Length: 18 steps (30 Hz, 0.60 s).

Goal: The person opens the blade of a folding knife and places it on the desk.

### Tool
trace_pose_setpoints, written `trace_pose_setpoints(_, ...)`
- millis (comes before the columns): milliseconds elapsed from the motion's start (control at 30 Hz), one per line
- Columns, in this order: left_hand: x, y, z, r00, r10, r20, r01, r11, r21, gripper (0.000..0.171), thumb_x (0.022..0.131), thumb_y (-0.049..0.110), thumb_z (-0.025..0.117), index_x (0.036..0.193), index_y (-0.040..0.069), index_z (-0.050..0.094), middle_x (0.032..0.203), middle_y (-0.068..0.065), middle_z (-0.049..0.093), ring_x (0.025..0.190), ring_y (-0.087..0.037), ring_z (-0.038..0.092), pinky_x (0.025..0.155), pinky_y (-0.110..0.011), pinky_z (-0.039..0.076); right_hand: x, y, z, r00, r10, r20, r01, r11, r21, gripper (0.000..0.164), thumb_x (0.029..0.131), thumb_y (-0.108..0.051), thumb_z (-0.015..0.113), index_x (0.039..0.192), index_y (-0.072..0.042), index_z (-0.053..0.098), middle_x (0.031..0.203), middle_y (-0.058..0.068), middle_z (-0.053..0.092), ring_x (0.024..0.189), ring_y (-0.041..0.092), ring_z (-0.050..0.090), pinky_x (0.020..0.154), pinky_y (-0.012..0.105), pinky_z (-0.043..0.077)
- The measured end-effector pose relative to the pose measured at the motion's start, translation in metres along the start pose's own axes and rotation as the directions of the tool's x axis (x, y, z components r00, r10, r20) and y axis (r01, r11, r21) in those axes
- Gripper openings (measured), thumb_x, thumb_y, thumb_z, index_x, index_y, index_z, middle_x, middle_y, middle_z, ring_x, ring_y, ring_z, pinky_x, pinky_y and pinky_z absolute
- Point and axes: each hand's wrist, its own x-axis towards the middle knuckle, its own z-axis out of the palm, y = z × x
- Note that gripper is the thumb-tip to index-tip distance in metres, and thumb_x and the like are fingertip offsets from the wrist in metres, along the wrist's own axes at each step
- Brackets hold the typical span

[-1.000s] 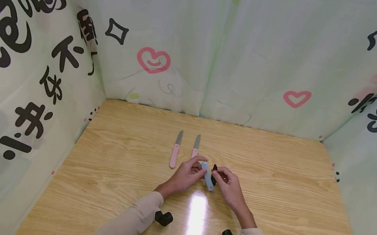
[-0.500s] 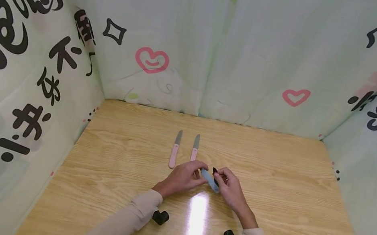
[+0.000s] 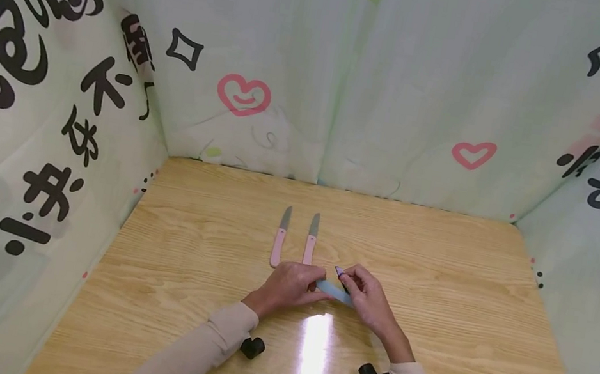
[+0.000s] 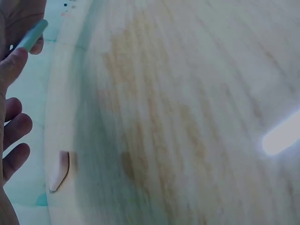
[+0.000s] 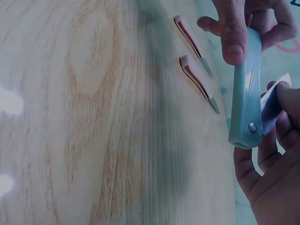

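A folding knife with a light blue handle is held between both hands, above the table's middle. My left hand pinches the handle's far end between thumb and fingers; the right wrist view shows that grip from the pivot side. With thumb and fingers my right hand grips the blade, which stands out at an angle from the handle beside the pivot rivet. Most of the blade is covered by those fingers. Beyond the left hand, two pink-handled knives lie unfolded, a left one and a right one, blades pointing away.
The wooden table reaches back to a pale printed curtain, with more curtain along both sides. A bright light reflection lies on the tabletop in front of the hands. Black camera mounts sit at both wrists.
The left hand has moved slightly nearer and turned, and the blue handle has swung from steep to nearly level. More of the right pink handle shows. The right hand keeps gripping the blade.
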Motion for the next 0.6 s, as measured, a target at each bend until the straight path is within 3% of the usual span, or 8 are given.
trace_pose_setpoints(167,-0.0021,0.0010,0.0007,1.000,0.023,-0.018,-0.023,1.000,-0.001,0.042,0.080,0.038,0.089,0.079,0.016,0.052,0.061,0.012,0.046,0.051,0.003,0.040,0.047,-0.011,0.026,0.0009,0.0020,-0.0025,1.000,0.007,-0.009,-0.006,0.998,0.067,0.013,0.103,-0.005,0.058,0.100,0.005,0.065,0.086,0.014,0.062,0.076,0.015,0.053,0.066,0.025,0.043)
trace_pose_setpoints(433,-0.0027,0.0030,0.0002,0.996,0.065,-0.058,-0.063,0.997,0.034,0.041,0.078,0.041,0.089,0.075,0.015,0.057,0.058,0.012,0.048,0.051,0.004,0.038,0.047,-0.010,0.023,0.0010,-0.0002,-0.0067,0.986,0.163,-0.034,-0.151,0.961,0.233,0.025,0.107,-0.011,0.055,0.108,0.014,0.060,0.093,0.020,0.061,0.079,0.015,0.054,0.071,0.025,0.047)
trace_pose_setpoints(600,-0.0025,0.0031,0.0024,0.987,0.109,-0.117,-0.100,0.992,0.074,0.044,0.079,0.043,0.088,0.072,0.016,0.054,0.056,0.013,0.046,0.051,0.006,0.033,0.048,-0.008,0.020,0.0023,0.0006,-0.0083,0.971,0.226,-0.083,-0.192,0.935,0.299,0.028,0.108,-0.011,0.052,0.112,0.017,0.057,0.099,0.022,0.062,0.084,0.013,0.057,0.075,0.025,0.049)
